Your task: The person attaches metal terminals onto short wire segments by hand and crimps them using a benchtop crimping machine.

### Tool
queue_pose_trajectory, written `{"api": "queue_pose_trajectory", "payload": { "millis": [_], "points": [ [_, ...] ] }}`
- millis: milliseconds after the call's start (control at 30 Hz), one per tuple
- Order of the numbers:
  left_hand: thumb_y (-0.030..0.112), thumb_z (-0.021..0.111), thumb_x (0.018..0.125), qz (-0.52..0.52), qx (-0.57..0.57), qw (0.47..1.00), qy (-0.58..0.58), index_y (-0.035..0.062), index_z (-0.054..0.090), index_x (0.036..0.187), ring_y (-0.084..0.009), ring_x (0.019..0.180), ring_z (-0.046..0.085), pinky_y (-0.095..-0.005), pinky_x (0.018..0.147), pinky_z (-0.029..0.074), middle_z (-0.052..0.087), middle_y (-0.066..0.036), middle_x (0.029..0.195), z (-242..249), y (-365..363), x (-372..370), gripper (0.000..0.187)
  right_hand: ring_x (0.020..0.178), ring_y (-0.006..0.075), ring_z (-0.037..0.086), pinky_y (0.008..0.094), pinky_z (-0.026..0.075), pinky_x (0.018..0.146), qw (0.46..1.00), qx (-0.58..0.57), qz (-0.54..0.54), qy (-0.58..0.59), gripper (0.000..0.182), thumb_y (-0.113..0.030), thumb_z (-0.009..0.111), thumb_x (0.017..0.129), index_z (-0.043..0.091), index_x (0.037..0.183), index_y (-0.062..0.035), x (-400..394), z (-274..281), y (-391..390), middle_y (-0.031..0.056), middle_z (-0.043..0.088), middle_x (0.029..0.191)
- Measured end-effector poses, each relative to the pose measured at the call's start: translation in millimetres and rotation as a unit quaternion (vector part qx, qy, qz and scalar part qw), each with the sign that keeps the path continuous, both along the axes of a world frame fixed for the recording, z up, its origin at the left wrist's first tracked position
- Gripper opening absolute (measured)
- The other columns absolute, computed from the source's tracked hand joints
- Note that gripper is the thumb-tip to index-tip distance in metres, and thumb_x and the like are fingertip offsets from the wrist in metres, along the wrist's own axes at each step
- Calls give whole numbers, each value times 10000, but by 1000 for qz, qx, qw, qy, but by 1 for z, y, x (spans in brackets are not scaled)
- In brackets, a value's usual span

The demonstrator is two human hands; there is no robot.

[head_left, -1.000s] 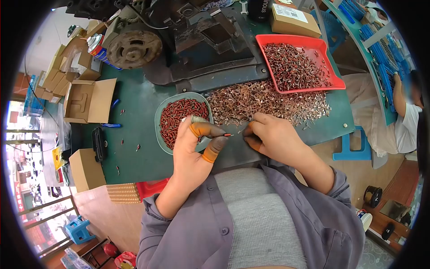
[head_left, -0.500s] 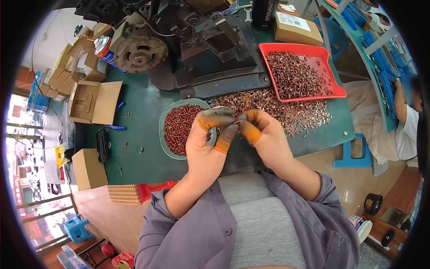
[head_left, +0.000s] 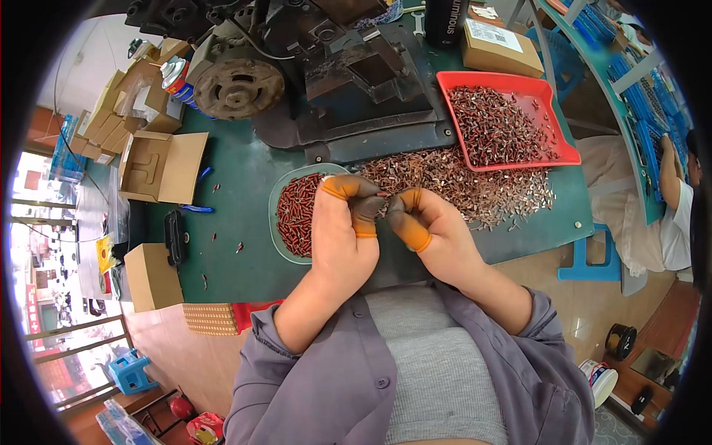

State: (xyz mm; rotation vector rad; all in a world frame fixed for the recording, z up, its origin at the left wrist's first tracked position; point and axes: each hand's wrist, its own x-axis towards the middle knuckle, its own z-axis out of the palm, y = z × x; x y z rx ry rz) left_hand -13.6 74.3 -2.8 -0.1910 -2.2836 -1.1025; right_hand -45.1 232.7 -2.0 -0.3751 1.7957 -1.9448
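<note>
My left hand pinches a small red part between thumb and finger, both wearing orange finger cots with darkened tips. Close beside it, my right hand has its similarly covered thumb and finger pressed together; anything between them is too small to make out. Both hands hover over the front of the green bench. Behind my left hand is a pale green bowl of small red-and-metal parts. A loose heap of coppery metal pieces lies beyond my right hand.
A red tray with similar red-and-metal parts rests at the heap's back edge. A dark machine stands at the back. Cardboard boxes and a spray can are on the left. A co-worker's arm shows at far right.
My fingertips have drawn slightly apart, and the left fingers have curled in more around the red part. The whole view has shifted a little.
</note>
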Motion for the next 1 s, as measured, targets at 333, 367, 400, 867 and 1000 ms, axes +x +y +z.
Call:
{"api": "queue_pose_trajectory", "payload": {
  "millis": [333,367,400,867,1000],
  "points": [
    [41,778,708,63,-219,941,249,80,632,887,-252,799,563,-355,723,401,611,-52,839,54,-33,-78,234,602,9,441,184,334,535,983,-5,-159,92,182,-220,625,939,625,1020,-57,-79,49,-16,-73,534,711],
    [59,791,680,79,-227,929,280,87,606,851,-257,783,550,-362,707,396,596,-54,849,55,-34,-89,254,591,9,431,186,320,524,982,-22,-171,79,178,-217,628,936,630,1018,-59,-90,56,-22,-73,537,709],
    [59,791,680,81,-226,927,287,87,606,851,-257,783,550,-362,707,396,596,-54,849,54,-35,-99,254,580,10,422,187,306,513,980,-38,-183,67,174,-214,632,932,634,1016,-62,-100,62,-27,-72,540,708],
    [103,806,599,113,-287,890,334,129,585,844,-269,771,522,-380,699,384,567,-56,891,34,-45,-152,331,586,24,439,193,335,506,967,-30,-236,87,169,-164,645,917,634,1018,-29,-140,51,-66,-30,589,776],
    [107,807,595,111,-293,890,332,134,571,874,-257,759,514,-373,687,367,572,-57,909,31,-45,-157,366,574,26,442,196,334,490,964,-44,-247,86,174,-170,659,909,633,1002,-26,-139,51,-67,-25,589,770]
  ]
}}
